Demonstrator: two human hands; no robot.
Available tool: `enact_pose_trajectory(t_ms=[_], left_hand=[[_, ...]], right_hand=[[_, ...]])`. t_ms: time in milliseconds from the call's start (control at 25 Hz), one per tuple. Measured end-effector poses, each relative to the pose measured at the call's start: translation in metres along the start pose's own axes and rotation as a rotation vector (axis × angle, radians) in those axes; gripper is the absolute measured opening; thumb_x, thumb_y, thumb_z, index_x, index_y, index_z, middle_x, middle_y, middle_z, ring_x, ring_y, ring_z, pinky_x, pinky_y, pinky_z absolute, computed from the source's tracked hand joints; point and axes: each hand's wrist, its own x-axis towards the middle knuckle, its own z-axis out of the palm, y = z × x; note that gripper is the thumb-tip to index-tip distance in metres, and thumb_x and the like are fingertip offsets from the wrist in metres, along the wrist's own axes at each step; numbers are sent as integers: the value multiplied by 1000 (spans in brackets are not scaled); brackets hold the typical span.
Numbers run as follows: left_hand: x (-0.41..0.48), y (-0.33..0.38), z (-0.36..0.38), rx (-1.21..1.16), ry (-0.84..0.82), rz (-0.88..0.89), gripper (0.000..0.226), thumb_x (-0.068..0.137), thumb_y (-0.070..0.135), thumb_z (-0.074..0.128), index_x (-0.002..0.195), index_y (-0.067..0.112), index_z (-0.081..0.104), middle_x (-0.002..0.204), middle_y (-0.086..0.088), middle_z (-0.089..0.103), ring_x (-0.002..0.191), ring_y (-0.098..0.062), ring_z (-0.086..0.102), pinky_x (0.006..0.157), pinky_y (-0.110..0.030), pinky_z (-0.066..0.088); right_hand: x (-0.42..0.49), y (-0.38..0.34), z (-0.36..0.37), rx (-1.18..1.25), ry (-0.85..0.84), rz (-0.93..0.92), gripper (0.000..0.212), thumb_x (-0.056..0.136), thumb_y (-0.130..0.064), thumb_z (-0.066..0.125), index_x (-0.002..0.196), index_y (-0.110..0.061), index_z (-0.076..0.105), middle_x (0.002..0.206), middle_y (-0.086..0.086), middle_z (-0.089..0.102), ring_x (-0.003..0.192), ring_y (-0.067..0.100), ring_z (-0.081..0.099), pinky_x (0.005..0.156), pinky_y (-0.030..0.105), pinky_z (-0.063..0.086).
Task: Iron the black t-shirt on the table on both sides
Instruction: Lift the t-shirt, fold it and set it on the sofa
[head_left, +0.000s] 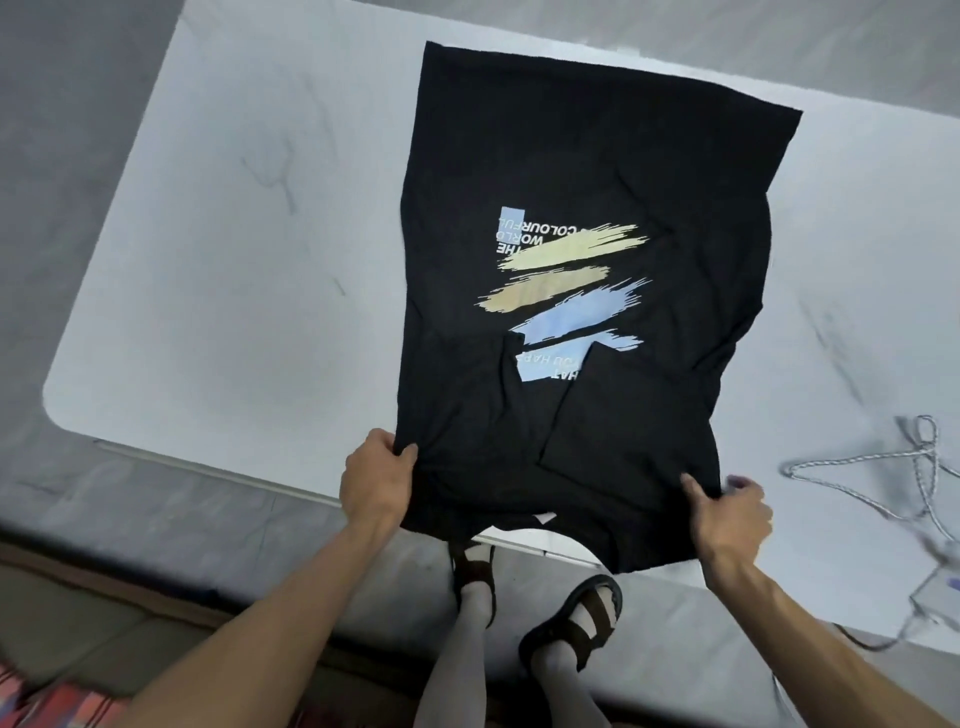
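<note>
you're at the laying-out step: the black t-shirt (571, 156) lies print side up on the white table (234, 260), hem at the far side, collar hanging just over the near edge. your left hand (376, 480) pinches the left shoulder with fingers curled round the cloth, and your right hand (730, 514) grips the right shoulder likewise. both forearms reach in from the near side. next, i'd judge, the sleeve (623, 431) folded in over the chest needs turning out and the creases smoothing before ironing. a cord (883, 467) lies to the right.

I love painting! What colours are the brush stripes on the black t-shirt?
Pale yellow, tan and light blue brush strokes, seen in the head view.
</note>
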Motion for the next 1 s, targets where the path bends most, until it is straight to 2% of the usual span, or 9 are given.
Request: enact_pose_trajectory(t_ms=[80, 160, 320, 400, 520, 680, 760, 880, 1000], left_hand=[[-3, 7, 0, 48, 27, 11, 22, 98, 32, 56, 96, 10, 56, 87, -5, 63, 77, -22, 57, 67, -34, 42], [-9, 12, -10, -67, 78, 61, 25, 100, 30, 52, 91, 7, 50, 79, -7, 58, 73, -26, 54, 66, -35, 39], [-25, 6, -52, -300, 126, 164, 23, 102, 27, 49, 95, 5, 44, 73, -9, 54, 67, -29, 50, 63, -42, 46], [-39, 1, -76, -399, 29, 59, 19, 99, 24, 55, 105, 8, 45, 85, -14, 59, 76, -32, 57, 73, -47, 54], [-66, 13, -107, -535, -213, 58, 31, 98, 16, 58, 122, 20, 40, 95, -14, 63, 80, -22, 63, 72, -38, 55], [-95, 38, -137, -453, -408, 194, 26, 95, -4, 52, 109, 18, 55, 81, -7, 57, 73, -15, 60, 62, -28, 57], [-100, 46, -151, -437, -487, 146, 19, 92, -8, 53, 94, 7, 65, 90, -12, 56, 79, -17, 57, 61, -26, 57], [-89, 68, -176, -612, -543, 36, 13, 93, -6, 56, 95, -1, 68, 103, -15, 63, 89, -22, 63, 64, -23, 58], [-59, 108, -203, -893, -523, -25, 14, 94, -4, 54, 101, -3, 66, 107, -19, 66, 95, -24, 67, 71, -26, 60]], right_hand=[[-1, 13, -11, 30, -186, 48, 32, 88, -33, 67, 88, -1, 63, 87, 17, 67, 76, 31, 57, 66, 36, 42], [-5, 7, -22, 140, -232, -15, 30, 89, -27, 62, 70, -4, 54, 67, 9, 58, 62, 25, 48, 58, 35, 35], [-22, -7, -69, 394, -140, -126, 20, 92, -21, 58, 85, -4, 50, 71, 8, 52, 62, 21, 44, 54, 33, 36], [-32, 2, -92, 338, -237, -90, 25, 90, -27, 65, 100, -10, 50, 85, 9, 62, 73, 23, 57, 56, 32, 43], [-38, 4, -119, 336, -354, -67, 35, 87, -23, 69, 111, -23, 44, 94, 15, 64, 84, 30, 64, 64, 34, 48], [-54, -19, -158, 215, -450, -173, 6, 89, -16, 62, 90, -21, 59, 86, 8, 64, 72, 22, 57, 57, 30, 46], [-64, -31, -175, 206, -624, -157, 14, 90, -20, 64, 77, -15, 62, 79, 7, 61, 67, 19, 56, 56, 28, 49], [-67, -63, -201, 440, -777, -46, 19, 91, -29, 64, 76, -17, 58, 74, 5, 51, 61, 12, 49, 56, 22, 43], [-47, -112, -218, 614, -751, -1, 20, 91, -29, 62, 75, -18, 59, 63, -2, 45, 48, 7, 35, 46, 19, 26]])
